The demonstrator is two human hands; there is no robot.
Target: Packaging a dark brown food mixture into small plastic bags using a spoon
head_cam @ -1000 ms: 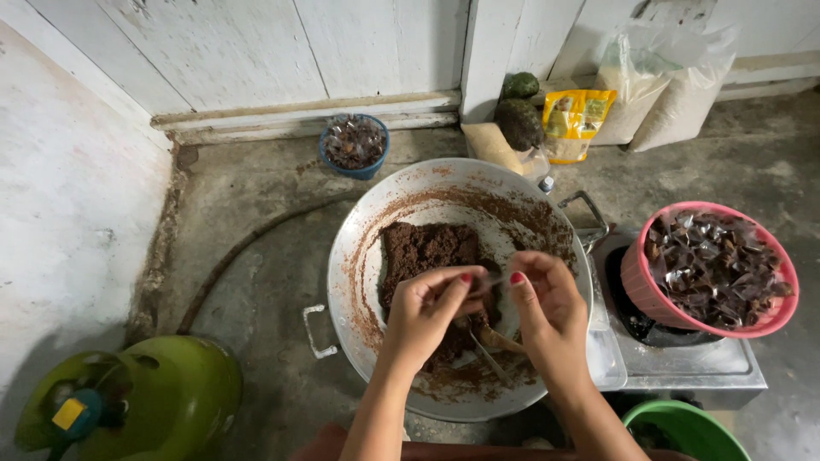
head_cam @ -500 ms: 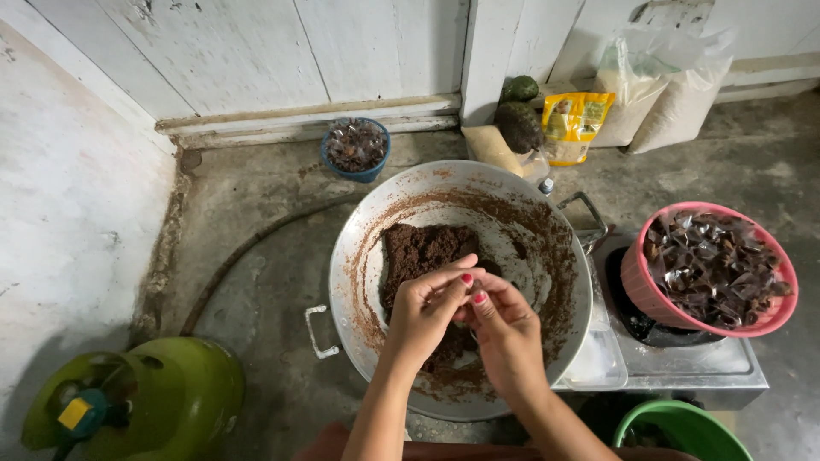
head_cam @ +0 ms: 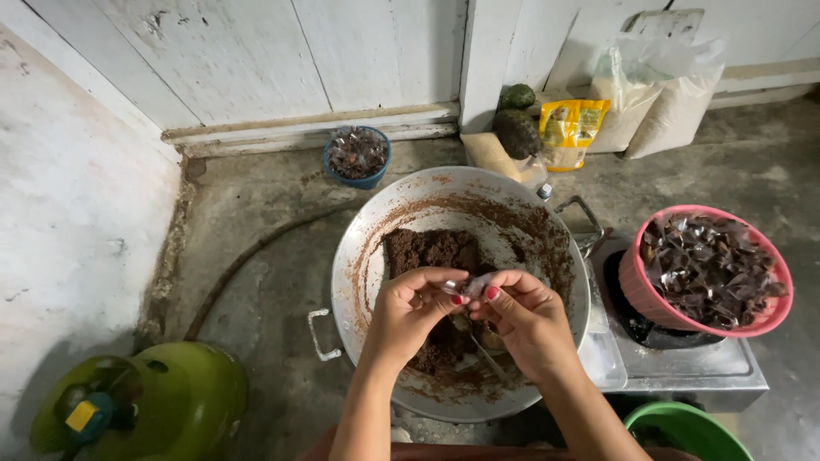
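A big round metal pan smeared with brown paste holds a dark brown mass in its middle. Over it, my left hand and my right hand meet fingertip to fingertip. Between them they pinch a small clear plastic wrapper, which seems to hold a bit of the brown paste. A spoon handle lies in the pan under my right hand.
A pink bowl of wrapped dark pieces sits on a gas stove at the right. A green gas cylinder stands bottom left, a small blue bowl by the wall, bags behind, a green bucket below.
My right hand has moved left to join my left hand over the pan's middle. Both hands now pinch the small wrapper together.
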